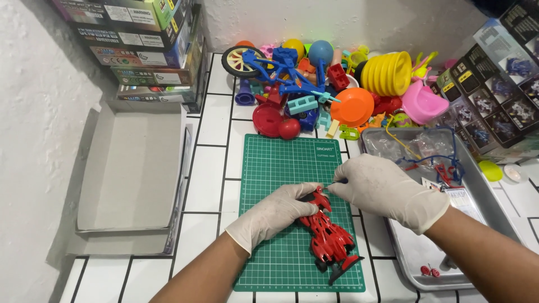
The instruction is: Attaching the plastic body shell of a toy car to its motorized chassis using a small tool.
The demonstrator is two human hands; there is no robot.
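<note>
Left hand (275, 216) covering red toy car (328, 238) nose, right hand (382, 188) hiding tool (337, 182)

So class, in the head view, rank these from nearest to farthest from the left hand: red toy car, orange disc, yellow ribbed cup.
1. red toy car, under the left hand.
2. orange disc, beyond the mat.
3. yellow ribbed cup, far right.

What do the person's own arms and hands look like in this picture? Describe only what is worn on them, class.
Both hands wear thin, off-white disposable gloves: the left hand and the right hand. Each glove fits closely, wrinkles over the knuckles and ends in a loose cuff at the wrist. Beyond the cuffs the forearms are bare, with no sleeves, watch or jewellery in view. The gloves carry no markings.
</note>
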